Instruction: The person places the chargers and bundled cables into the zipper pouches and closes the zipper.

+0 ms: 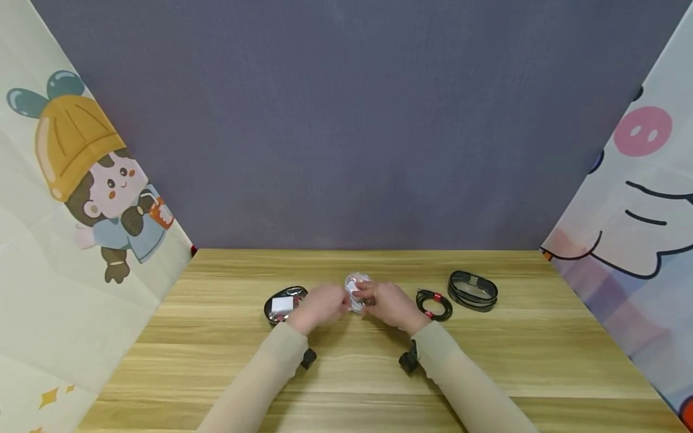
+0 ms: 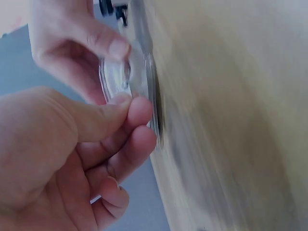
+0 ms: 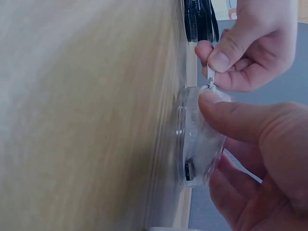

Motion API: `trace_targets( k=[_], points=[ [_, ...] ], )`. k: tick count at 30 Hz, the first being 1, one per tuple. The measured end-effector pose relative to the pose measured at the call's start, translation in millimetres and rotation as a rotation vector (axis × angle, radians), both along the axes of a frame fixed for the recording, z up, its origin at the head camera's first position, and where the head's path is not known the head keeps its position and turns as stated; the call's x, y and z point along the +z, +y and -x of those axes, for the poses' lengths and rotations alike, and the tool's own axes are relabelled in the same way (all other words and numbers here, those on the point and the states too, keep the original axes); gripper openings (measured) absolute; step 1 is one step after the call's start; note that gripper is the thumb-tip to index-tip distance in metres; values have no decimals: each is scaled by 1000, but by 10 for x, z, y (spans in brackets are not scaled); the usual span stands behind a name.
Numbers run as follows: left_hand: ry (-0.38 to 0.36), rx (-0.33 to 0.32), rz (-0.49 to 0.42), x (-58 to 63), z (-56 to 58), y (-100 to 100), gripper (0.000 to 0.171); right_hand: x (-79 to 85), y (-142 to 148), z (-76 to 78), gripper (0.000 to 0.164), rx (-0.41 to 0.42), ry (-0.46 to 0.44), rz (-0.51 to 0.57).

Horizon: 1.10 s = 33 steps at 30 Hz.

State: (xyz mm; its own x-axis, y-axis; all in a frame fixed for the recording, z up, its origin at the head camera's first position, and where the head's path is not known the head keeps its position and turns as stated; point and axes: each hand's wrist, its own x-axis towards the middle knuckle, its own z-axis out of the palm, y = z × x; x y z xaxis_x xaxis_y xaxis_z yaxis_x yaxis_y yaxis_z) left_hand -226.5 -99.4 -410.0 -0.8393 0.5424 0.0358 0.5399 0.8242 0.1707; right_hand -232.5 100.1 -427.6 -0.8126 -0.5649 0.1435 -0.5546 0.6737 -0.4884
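Observation:
A coiled white cable (image 1: 354,284) in what looks like clear round plastic packaging (image 3: 181,130) is between both hands near the middle of the table. My left hand (image 1: 323,307) pinches a small white cable end (image 3: 211,73) between thumb and forefinger at the coil's edge. On the other side my right hand (image 1: 391,305) grips the coil, its thumb on the near face and its fingers behind. A dark-mouthed plug (image 3: 189,171), looking like a USB one, shows at the coil's lower part in the right wrist view. Fingers hide part of the coil.
Left of the hands lies a black coil (image 1: 267,307) with a white block (image 1: 281,305), perhaps a charger, on it. To the right lie a black cable with red ties (image 1: 447,308) and a larger black coil (image 1: 476,302). A grey panel (image 1: 346,150) stands behind the wooden table (image 1: 346,385).

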Motion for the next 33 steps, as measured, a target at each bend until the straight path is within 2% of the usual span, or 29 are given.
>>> trace_targets(
  k=[3,10,14,20,26,30,33],
  points=[
    [-30,-13,-7,2,-57,19,10,7,0,-8,45,5,-9,11],
    [-61,58,-13,-4,-68,-4,8,-2,-6,-14,47,5,-3,4],
    [-51,89,-6,-8,-40,-44,8,-1,7,-23,49,11,27,-22],
    [4,148,-2,15,-11,-110,6,26,48,-50,48,8,60,-38],
    [45,224,-9,4,33,-148,8,27,103,-81,36,24,101,-41],
    [40,262,-43,-11,77,-144,8,49,131,-140,26,55,133,-41],
    [43,279,-66,-31,116,-136,7,75,140,-196,24,59,147,-73]
  ],
)
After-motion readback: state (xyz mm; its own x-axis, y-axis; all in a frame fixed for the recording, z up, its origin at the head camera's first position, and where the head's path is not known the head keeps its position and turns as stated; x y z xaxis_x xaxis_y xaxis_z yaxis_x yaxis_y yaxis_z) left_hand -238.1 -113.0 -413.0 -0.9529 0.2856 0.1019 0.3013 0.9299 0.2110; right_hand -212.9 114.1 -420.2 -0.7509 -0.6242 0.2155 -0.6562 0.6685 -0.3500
